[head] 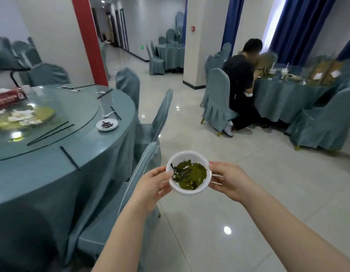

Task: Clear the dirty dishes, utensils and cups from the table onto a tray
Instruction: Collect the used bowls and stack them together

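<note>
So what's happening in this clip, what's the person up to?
A person holds a small white bowl of green and dark leftovers with both hands, left hand and right hand, over the tiled floor beside the round teal-clothed table. A small white dirty saucer and black chopsticks remain there. No tray shows.

The round table (52, 173) ran off the left and bottom edges, so its near and left parts went unseen, and the red box (8, 97) with the pale heap (19, 118) on the glass turntable was too blurred to identify. The fingers of the left hand (150, 183) and right hand (229, 179) lay hidden under the white bowl (187, 190). At the far right table (288, 95), cups and brown items were too blurred to identify.
</note>
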A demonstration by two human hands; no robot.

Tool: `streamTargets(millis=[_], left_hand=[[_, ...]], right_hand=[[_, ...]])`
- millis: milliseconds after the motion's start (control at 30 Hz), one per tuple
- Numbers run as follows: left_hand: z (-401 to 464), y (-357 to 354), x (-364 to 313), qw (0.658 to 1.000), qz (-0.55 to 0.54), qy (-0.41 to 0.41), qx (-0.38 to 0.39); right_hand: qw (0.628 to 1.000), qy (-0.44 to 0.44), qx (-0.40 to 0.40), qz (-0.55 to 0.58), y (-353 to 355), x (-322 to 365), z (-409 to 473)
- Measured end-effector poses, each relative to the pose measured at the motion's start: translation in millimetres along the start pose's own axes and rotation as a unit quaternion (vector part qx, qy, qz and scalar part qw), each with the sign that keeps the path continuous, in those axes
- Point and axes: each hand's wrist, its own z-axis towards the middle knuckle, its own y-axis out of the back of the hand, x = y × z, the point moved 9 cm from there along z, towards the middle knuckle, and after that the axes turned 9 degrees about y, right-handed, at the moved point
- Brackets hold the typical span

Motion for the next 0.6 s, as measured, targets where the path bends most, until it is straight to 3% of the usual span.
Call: streamTargets(millis=[300,600], left_hand=[[170.0,-51.1,-78.3,1.000,0.012,0.006,0.009],[339.4,-54.9,-129.4,0.992,-0.046,0.003,-0.116]], right_hand=[[0.999,0.004,0.027,0.019,35.7,54.6,183.0],[0.992,-0.034,0.118,-0.033,35.2,82.4,409.6]])
